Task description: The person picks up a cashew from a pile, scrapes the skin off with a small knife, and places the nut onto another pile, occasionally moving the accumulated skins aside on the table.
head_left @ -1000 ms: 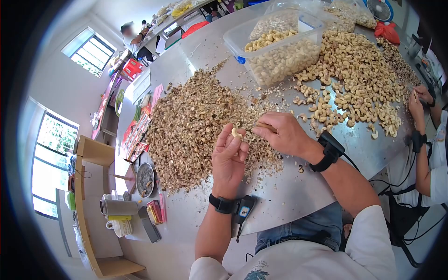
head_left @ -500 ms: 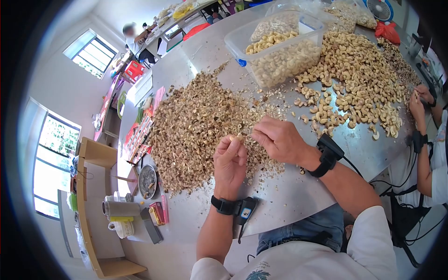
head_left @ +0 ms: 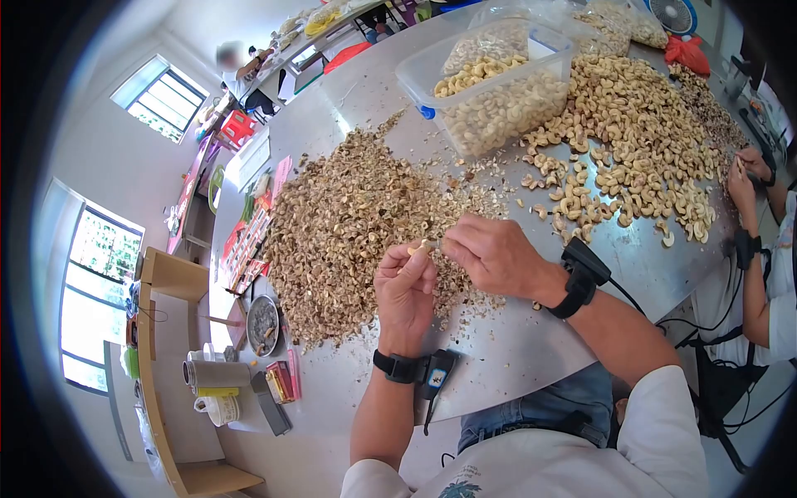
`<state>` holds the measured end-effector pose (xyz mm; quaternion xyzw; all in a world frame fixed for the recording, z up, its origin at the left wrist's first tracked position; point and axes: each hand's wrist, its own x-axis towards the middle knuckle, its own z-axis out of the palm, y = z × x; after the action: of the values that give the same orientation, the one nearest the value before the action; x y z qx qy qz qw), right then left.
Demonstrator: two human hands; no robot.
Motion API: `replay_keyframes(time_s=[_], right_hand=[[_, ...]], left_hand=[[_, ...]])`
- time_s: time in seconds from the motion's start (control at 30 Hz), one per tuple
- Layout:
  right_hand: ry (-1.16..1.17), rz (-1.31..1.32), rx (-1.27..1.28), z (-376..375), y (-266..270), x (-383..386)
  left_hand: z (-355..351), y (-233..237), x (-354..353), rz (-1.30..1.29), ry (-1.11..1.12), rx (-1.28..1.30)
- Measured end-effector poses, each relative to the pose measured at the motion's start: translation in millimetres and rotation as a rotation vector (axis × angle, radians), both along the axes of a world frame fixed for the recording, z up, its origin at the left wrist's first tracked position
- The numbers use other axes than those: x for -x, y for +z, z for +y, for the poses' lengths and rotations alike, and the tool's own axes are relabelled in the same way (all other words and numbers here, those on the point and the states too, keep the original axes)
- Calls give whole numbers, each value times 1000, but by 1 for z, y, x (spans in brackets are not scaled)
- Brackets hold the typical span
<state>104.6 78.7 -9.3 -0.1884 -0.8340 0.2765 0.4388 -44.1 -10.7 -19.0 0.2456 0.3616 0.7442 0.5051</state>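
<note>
My left hand (head_left: 404, 290) pinches a pale cashew (head_left: 422, 246) between thumb and fingertips. My right hand (head_left: 500, 259) is closed just right of the nut, its fingertips pressed together. What those fingertips grip, if anything, is too small to make out. Both hands hover over the near right edge of a big heap of brown flakes and broken bits (head_left: 357, 224). Further right, a spread of peeled-looking cashews (head_left: 639, 141) lies on the metal table (head_left: 573, 353). Behind my hands stands a clear plastic tub (head_left: 506, 112) of cashews, with a bag of nuts inside.
A round metal dish (head_left: 263, 325), a small red box (head_left: 279, 381) and a wooden shelf (head_left: 174, 274) are at the left. Bagged nuts (head_left: 606, 33) and a red bag (head_left: 688, 55) sit at the back. A co-worker's hands (head_left: 747, 176) are at the right; another person sits far back.
My left hand has shifted slightly left and the cashew in it shows more. My right hand's fingertips have dipped a little and moved slightly left.
</note>
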Motion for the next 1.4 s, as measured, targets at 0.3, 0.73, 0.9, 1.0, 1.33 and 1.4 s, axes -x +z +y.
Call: replay_keyframes(time_s=[0.3,0.73,0.9,1.0,1.33,1.4], right_hand=[[-173,20,87,19,5,-10],[-251,-391,-228,35,-8,-23],[-629,-471,-95,87,-1,-86],[-680,-581,46,101,15,-120],[-489,-781,68,96,-10,-93],[-478,-902,108,94,-6,-87]], left_hand=[[-2,4,-5,151,37,-44],[-2,8,-5,-164,-43,51],[-3,8,-8,-112,-31,116],[-4,10,-8,-90,-49,146],[-5,9,-8,4,-79,174],[-5,9,-10,10,-79,165]])
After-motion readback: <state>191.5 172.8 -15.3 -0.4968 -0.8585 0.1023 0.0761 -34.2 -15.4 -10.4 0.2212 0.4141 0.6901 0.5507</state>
